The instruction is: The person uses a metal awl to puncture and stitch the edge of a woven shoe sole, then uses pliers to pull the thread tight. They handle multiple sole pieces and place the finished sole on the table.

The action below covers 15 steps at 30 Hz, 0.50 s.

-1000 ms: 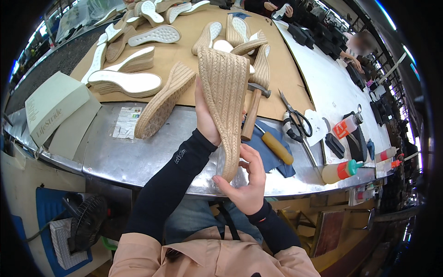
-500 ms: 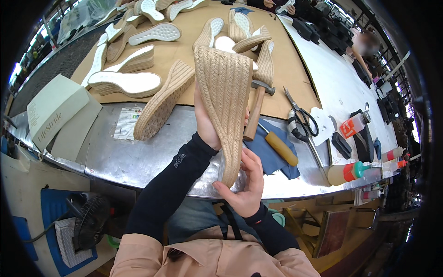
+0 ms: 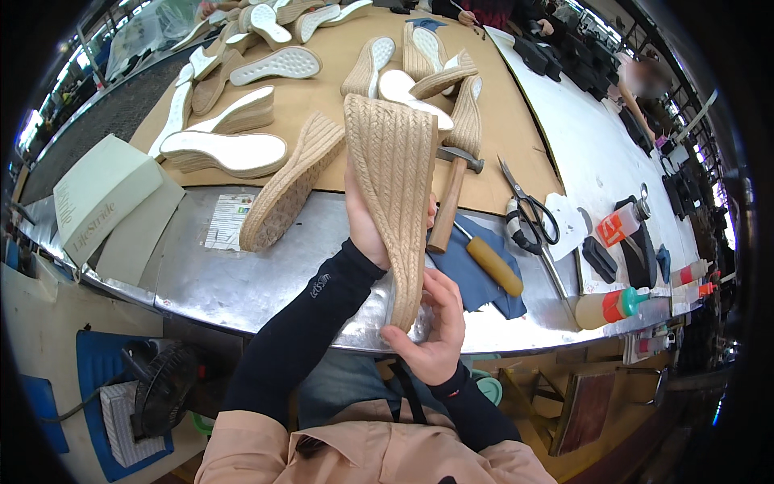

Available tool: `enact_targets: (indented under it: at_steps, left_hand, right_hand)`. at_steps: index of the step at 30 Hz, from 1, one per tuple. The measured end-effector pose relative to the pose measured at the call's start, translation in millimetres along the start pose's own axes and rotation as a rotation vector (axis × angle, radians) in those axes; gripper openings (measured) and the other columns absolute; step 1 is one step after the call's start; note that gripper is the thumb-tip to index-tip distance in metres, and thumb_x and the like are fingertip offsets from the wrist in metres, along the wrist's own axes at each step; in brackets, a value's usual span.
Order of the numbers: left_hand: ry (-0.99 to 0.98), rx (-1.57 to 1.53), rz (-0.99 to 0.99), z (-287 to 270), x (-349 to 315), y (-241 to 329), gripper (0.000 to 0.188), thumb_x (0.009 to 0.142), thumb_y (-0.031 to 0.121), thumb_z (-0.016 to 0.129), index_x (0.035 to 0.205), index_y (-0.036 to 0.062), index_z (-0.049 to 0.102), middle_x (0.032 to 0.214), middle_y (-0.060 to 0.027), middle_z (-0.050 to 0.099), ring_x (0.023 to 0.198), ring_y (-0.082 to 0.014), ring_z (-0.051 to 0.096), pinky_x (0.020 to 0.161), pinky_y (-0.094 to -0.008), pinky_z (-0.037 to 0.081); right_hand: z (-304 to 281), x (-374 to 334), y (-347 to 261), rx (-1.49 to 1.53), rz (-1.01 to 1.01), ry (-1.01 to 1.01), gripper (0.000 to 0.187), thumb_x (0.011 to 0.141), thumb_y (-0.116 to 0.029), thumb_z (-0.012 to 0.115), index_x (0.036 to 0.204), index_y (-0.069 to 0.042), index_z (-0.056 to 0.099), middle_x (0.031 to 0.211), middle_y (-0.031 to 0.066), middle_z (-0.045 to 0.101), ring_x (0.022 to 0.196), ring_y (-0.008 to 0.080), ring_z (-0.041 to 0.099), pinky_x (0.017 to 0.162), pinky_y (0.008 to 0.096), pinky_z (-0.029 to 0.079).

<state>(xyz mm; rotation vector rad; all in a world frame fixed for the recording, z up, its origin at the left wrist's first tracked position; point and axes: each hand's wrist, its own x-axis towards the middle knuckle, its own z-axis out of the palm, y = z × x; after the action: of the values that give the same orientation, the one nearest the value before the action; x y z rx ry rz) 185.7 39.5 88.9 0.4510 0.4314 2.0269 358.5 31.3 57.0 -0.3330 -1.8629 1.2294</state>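
A braided, rope-covered wedge sole (image 3: 393,161) stands up in front of me, its thick heel end at the top and its thin toe end pointing down toward me. My left hand (image 3: 367,222) grips it from behind along the left side; fingertips show at its right edge. Lower down, my right hand (image 3: 435,327) closes round the thin end, thumb on the near tip. Another wedge sole (image 3: 294,181) lies just left of the held one, its patterned underside showing. A wooden-handled hammer (image 3: 449,202) rests close behind on the right.
Several white-topped wedge soles (image 3: 226,153) cover the brown board (image 3: 322,101). At right lie a yellow-handled tool (image 3: 493,266) on blue cloth (image 3: 459,270), scissors (image 3: 532,214) and squeeze bottles (image 3: 605,308). A pale shoebox (image 3: 105,194) stands left. Other people's hands (image 3: 468,16) are at the far edge.
The held sole has tipped slightly, its heel end sitting a little lower in view. Both hands keep their grip. The whole scene has shifted slightly down and right.
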Motion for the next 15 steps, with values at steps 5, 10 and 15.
enact_targets:
  at_steps: [5, 10, 15]
  left_hand:
    - [0.065, 0.088, -0.029, 1.3, -0.3, -0.8, 0.097, 0.08, 0.086, 0.022, 0.11, -0.0009, 0.054, 0.076, -0.0172, 0.059, 0.065, -0.0238, 0.057, 0.06, -0.0324, 0.048]
    - [0.08, -0.037, -0.084, 1.7, 1.1, -2.8, 0.092, 0.081, 0.086, 0.027, 0.114, 0.0059, 0.058, 0.074, -0.0154, 0.062, 0.061, -0.0219, 0.063, 0.051, -0.0307, 0.052]
    - [0.106, 0.022, -0.066, 6.0, 0.5, -2.0, 0.09, 0.081, 0.085, 0.028, 0.114, 0.0064, 0.058, 0.075, -0.014, 0.062, 0.059, -0.0219, 0.063, 0.049, -0.0307, 0.053]
  right_hand:
    - [-2.8, -1.1, 1.3, 0.104, 0.025, 0.0, 0.062, 0.074, -0.02, 0.081, 0.125, 0.004, 0.054, 0.126, 0.02, 0.053, 0.108, 0.0263, 0.057, 0.086, 0.0332, 0.049]
    - [-4.8, -1.0, -0.7, 0.069, 0.026, 0.005, 0.053, 0.078, -0.019, 0.077, 0.12, 0.006, 0.057, 0.122, 0.02, 0.055, 0.103, 0.0246, 0.058, 0.083, 0.0319, 0.05]
    - [-3.0, 0.3, -3.1, 0.087, 0.015, 0.023, 0.05, 0.079, -0.017, 0.076, 0.119, 0.007, 0.057, 0.12, 0.0196, 0.057, 0.1, 0.0239, 0.058, 0.082, 0.0317, 0.05]
